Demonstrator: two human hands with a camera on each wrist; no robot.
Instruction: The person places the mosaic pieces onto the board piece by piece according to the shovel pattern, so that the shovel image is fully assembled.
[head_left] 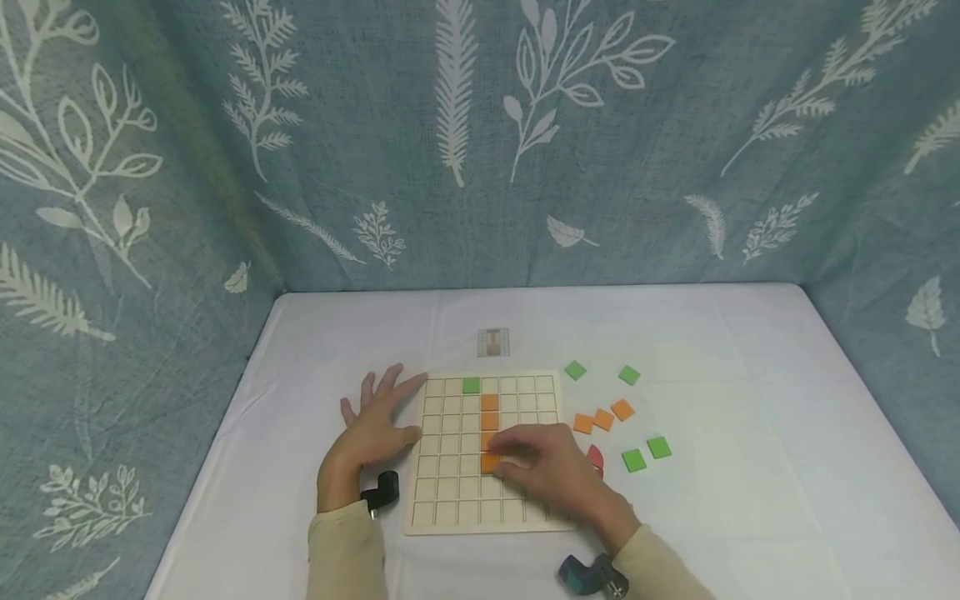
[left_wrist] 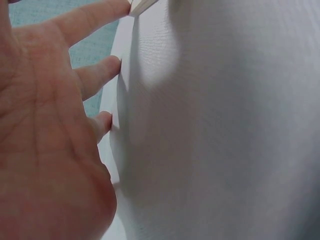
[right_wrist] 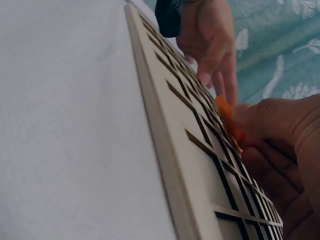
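Observation:
A pale wooden grid board [head_left: 442,487] lies on the table, with one green tile [head_left: 471,385] in its far row. A column of orange tiles [head_left: 490,421] runs down its middle. At the near end of that column, my right hand [head_left: 555,467] pinches an orange tile [right_wrist: 229,120] between thumb and fingers, at the board's surface. My left hand [head_left: 377,432] has its fingers spread, and its thumb and index fingertip touch the board's left edge. In the left wrist view, the palm and outstretched fingers [left_wrist: 95,77] show beside a board corner.
Right of the board lie loose orange tiles [head_left: 603,419], several green tiles [head_left: 633,460] and red pieces [head_left: 595,457] partly covered by my right hand. A small card with a grid picture [head_left: 492,342] lies beyond the board. Patterned blue-green cloth [head_left: 480,233] hangs behind the table.

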